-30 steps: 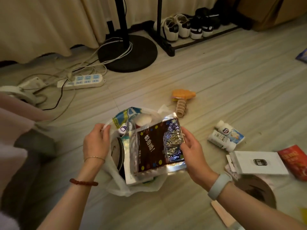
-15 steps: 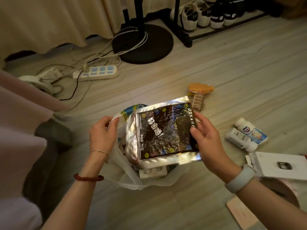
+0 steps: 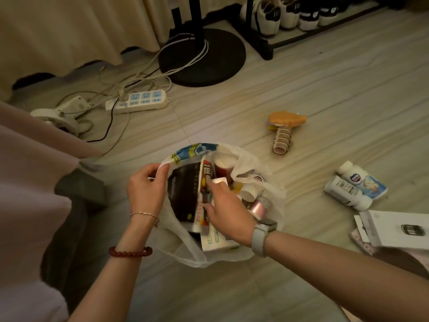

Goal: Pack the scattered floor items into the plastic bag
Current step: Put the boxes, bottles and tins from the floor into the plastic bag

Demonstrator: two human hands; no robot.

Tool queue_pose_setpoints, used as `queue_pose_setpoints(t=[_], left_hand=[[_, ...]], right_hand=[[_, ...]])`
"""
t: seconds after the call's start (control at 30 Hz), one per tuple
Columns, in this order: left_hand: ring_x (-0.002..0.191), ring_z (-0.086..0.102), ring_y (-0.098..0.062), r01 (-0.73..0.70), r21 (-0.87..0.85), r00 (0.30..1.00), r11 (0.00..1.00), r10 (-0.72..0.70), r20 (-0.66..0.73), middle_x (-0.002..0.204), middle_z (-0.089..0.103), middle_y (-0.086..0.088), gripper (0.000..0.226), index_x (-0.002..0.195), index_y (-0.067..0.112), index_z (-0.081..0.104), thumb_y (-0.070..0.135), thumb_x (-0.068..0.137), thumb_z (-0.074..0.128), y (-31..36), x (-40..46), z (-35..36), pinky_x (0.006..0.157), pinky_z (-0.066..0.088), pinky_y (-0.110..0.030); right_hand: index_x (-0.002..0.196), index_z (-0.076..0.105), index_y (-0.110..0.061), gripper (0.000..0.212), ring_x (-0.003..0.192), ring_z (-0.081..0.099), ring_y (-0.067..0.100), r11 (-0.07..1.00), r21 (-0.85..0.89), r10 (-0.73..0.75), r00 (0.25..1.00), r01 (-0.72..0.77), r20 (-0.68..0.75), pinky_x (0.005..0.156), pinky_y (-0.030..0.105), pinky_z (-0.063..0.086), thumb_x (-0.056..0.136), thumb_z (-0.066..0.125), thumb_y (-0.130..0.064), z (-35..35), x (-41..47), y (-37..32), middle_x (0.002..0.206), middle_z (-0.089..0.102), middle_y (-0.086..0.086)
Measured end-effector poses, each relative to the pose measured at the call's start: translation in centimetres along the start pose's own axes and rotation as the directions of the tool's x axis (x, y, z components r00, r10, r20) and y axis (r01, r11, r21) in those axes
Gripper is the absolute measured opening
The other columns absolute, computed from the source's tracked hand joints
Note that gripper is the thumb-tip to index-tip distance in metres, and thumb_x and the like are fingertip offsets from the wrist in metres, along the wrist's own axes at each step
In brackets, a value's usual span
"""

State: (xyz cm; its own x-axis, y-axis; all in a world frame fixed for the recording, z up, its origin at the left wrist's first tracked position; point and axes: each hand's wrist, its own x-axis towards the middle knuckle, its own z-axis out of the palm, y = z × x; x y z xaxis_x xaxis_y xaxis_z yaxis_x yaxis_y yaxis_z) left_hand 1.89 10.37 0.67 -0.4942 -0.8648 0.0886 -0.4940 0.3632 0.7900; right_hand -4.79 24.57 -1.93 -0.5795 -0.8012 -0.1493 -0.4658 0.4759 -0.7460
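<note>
A white plastic bag (image 3: 272, 189) sits open on the floor in front of me. My left hand (image 3: 146, 189) pinches its left rim and holds the mouth wide. A dark foil snack packet (image 3: 184, 194) stands on edge inside the bag, next to a red-and-white packet (image 3: 205, 180), a cup (image 3: 224, 162) and small bottles. My right hand (image 3: 226, 212) reaches into the bag, fingers resting on the packets' top edges. Whether it still grips the foil packet is hidden. Two white bottles (image 3: 354, 187), an orange toy (image 3: 284, 130) and a white box (image 3: 399, 228) lie on the floor to the right.
A power strip (image 3: 139, 102) with tangled cables lies at the back left beside a black round stand base (image 3: 204, 56). A shoe rack (image 3: 290, 17) with sneakers runs along the back. Pink fabric (image 3: 27, 182) covers the left edge.
The foil packet went from lying flat above the bag in my right hand to standing upright inside it. My right hand followed it down into the bag. My left hand kept the rim.
</note>
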Motion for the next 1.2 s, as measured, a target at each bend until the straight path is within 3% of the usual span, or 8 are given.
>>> queue_pose_setpoints(t=[0.13, 0.27, 0.37, 0.53, 0.77, 0.93, 1.03, 1.2], left_hand=[[0.077, 0.055, -0.015, -0.005, 0.045, 1.0, 0.999, 0.005, 0.0, 0.083, 0.065, -0.004, 0.02, 0.095, 0.006, 0.069, 0.02, 0.088, 0.056, -0.1, -0.1, 0.0, 0.06, 0.038, -0.015], [0.097, 0.053, -0.023, -0.075, 0.266, 0.996, 0.961, 0.059, 0.069, 0.109, 0.058, -0.011, 0.031, 0.111, 0.014, 0.06, 0.029, 0.085, 0.059, 0.1, -0.1, 0.4, 0.08, 0.043, -0.033], [0.108, 0.046, -0.03, -0.311, 0.329, 0.95, 0.892, 0.293, 0.105, 0.117, 0.051, -0.014, 0.039, 0.118, 0.014, 0.055, 0.028, 0.081, 0.062, 2.2, -1.3, 2.1, 0.09, 0.04, -0.046], [0.113, 0.042, -0.023, -0.628, 0.251, 0.779, 0.737, 0.592, 0.207, 0.113, 0.059, -0.01, 0.032, 0.109, 0.017, 0.059, 0.03, 0.08, 0.053, 6.7, -4.9, 8.7, 0.095, 0.024, -0.04], [0.111, 0.051, -0.027, -0.777, 0.005, 0.51, 0.629, 0.626, 0.59, 0.118, 0.059, -0.012, 0.041, 0.116, 0.013, 0.054, 0.028, 0.077, 0.051, 8.4, -9.5, 19.7, 0.083, 0.047, -0.043], [0.142, 0.003, -0.022, -0.85, -0.039, 0.194, 0.525, 0.381, 0.904, 0.156, 0.0, -0.003, 0.072, 0.145, 0.017, 0.005, 0.025, 0.089, 0.049, 9.8, -11.3, 26.6, 0.109, 0.022, -0.038], [0.143, -0.001, -0.021, -0.853, -0.001, 0.2, 0.522, 0.33, 0.923, 0.156, -0.005, 0.0, 0.074, 0.145, 0.018, 0.0, 0.023, 0.09, 0.048, 9.8, -11.5, 29.7, 0.109, 0.021, -0.039], [0.131, 0.032, -0.025, -0.827, 0.014, 0.315, 0.562, 0.443, 0.84, 0.142, 0.036, -0.01, 0.05, 0.134, 0.011, 0.034, 0.019, 0.088, 0.052, 9.7, -12.3, 31.6, 0.094, 0.035, -0.037]], right_hand=[[0.141, 0.019, -0.013, 0.053, 0.108, 0.048, 0.028, 0.968, -0.236, -0.077, 0.996, 0.084, 0.041, 0.083, 0.041, 0.046, 0.093, 0.041, -0.016, 0.7, 0.2, 1.0, 0.125, 0.046, 0.012], [0.137, 0.032, -0.013, 0.045, 0.115, 0.043, 0.02, 0.978, -0.122, -0.178, 0.983, 0.171, -0.052, 0.094, 0.031, 0.039, 0.093, 0.04, -0.012, -0.8, -0.7, 2.4, 0.13, 0.046, 0.008], [0.123, 0.048, -0.011, 0.037, 0.108, 0.048, 0.015, 0.967, -0.028, -0.252, 0.939, 0.253, -0.236, 0.092, 0.023, 0.039, 0.088, 0.039, -0.01, -3.3, -2.6, 4.2, 0.117, 0.056, 0.009], [0.118, 0.052, -0.009, 0.039, 0.1, 0.048, 0.009, 1.0, 0.002, -0.024, 0.867, 0.029, -0.498, 0.089, 0.011, 0.037, 0.084, 0.034, -0.016, -8.2, -6.1, 10.9, 0.108, 0.053, 0.003], [0.119, 0.05, 0.002, 0.041, 0.11, 0.048, 0.036, 0.907, 0.002, 0.309, 0.664, -0.42, -0.681, 0.096, 0.037, 0.034, 0.081, 0.039, -0.012, -14.7, -9.8, 22.3, 0.117, 0.054, 0.024], [0.139, 0.031, -0.007, 0.052, 0.131, 0.034, 0.032, 0.803, 0.075, 0.563, 0.711, -0.591, -0.422, 0.109, 0.044, 0.028, 0.091, 0.048, -0.017, -17.4, -8.7, 27.9, 0.143, 0.038, 0.016], [0.137, 0.035, -0.007, 0.054, 0.125, 0.041, 0.036, 0.795, 0.041, 0.58, 0.74, -0.605, -0.341, 0.103, 0.051, 0.036, 0.089, 0.054, -0.023, -17.6, -8.1, 29.4, 0.136, 0.047, 0.016], [0.129, 0.041, -0.004, 0.049, 0.112, 0.048, 0.038, 0.824, 0.113, 0.557, 0.758, -0.555, -0.339, 0.098, 0.048, 0.039, 0.085, 0.059, -0.016, -17.3, -8.0, 29.1, 0.121, 0.054, 0.022]])
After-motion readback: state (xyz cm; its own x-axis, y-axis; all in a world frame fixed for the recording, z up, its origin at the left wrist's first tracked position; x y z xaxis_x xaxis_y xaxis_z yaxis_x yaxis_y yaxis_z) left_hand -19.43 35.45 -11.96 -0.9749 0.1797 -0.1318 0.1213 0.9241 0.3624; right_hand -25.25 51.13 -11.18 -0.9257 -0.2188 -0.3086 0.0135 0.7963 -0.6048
